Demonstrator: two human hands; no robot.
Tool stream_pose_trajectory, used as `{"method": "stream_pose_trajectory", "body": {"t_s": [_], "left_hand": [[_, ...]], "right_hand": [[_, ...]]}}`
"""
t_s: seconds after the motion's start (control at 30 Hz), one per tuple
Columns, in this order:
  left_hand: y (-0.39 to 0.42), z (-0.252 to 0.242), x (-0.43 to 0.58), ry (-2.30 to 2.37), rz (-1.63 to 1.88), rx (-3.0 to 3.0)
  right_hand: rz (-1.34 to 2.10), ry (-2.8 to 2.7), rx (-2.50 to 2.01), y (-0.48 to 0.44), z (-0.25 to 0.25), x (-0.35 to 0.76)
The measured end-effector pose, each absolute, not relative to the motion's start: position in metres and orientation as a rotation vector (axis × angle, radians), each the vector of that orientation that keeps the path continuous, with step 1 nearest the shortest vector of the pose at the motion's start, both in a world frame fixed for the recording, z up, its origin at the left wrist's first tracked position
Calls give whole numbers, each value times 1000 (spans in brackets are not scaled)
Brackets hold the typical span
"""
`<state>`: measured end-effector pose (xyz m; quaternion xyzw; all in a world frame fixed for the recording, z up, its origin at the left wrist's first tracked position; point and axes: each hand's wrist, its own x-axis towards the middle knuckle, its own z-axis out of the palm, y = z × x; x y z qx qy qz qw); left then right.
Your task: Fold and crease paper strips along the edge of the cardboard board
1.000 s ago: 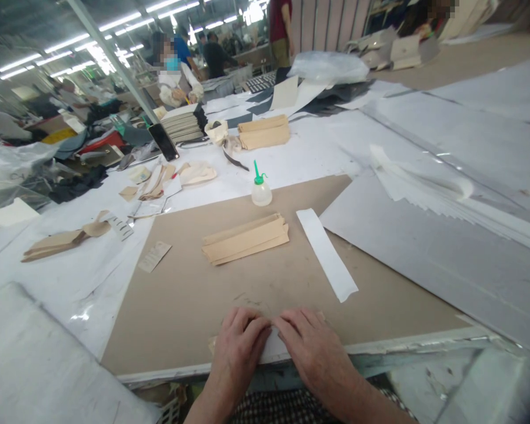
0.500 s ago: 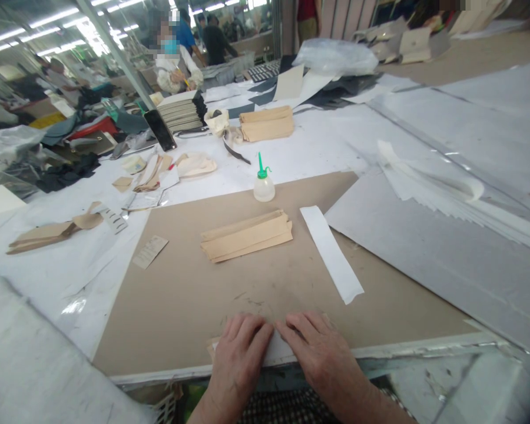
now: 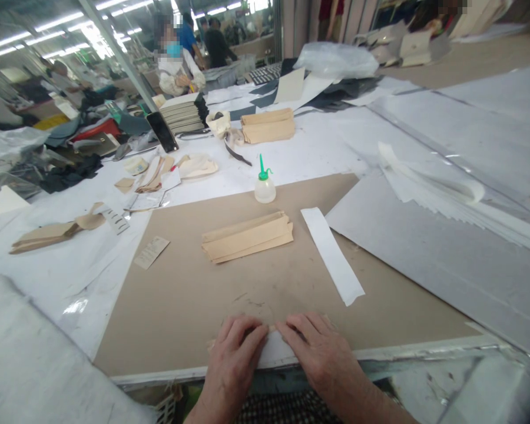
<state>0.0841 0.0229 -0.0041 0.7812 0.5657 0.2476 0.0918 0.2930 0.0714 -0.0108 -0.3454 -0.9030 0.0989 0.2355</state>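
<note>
At the near edge of the brown board (image 3: 181,312), a white strip (image 3: 275,348) with a narrow tan edge shows between my hands. My left hand (image 3: 237,356) has its curled fingers and thumb pressed on the strip's left part. On the right part, my right hand (image 3: 314,347) does the same, thumb close to the other thumb. Most of the strip is hidden beneath both hands. A stack of tan strips (image 3: 249,238) lies beyond my hands, and a loose white strip (image 3: 331,253) rests slantwise to the right.
Behind the tan stack stands a clear bottle (image 3: 265,189) with a green spout. A small printed card (image 3: 152,253) lies on the left. A large grey sheet (image 3: 424,241) overlaps the board's right side. A phone (image 3: 162,132) leans against a post; a masked person (image 3: 179,70) is beyond.
My left hand has shifted slightly left and its thumb has slid along the edge, so more of the white strip shows. The right hand stays nearly still.
</note>
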Motion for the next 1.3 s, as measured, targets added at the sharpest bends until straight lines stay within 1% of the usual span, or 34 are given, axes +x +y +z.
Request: {"method": "stream_pose_trajectory", "body": {"t_s": [0.23,0.43,0.5,0.63,0.83,0.97,1.13,1.3], "left_hand": [[23,-4,84,1652,691,2404],[21,2,84,1607,508,2639],[19,2,83,1608,479,2636],[13,-2,76,1706,498,2495],[-2,-1,66,1885,631,2410],[0,1,83,1875,699,2443],[4,-1,101,1853,632,2685],[-12,1,79,1924,517,2730]], "right_hand": [[277,-2558,-906,74,-7,294],[191,-2539,-835,74,-1,289],[165,-2511,-836,74,-1,290],[139,-2481,-876,74,-4,299],[83,-2453,-1023,73,-12,315],[43,-2456,-973,70,-12,308],[88,-2531,-862,64,-11,296],[73,-2531,-865,65,-14,306]]}}
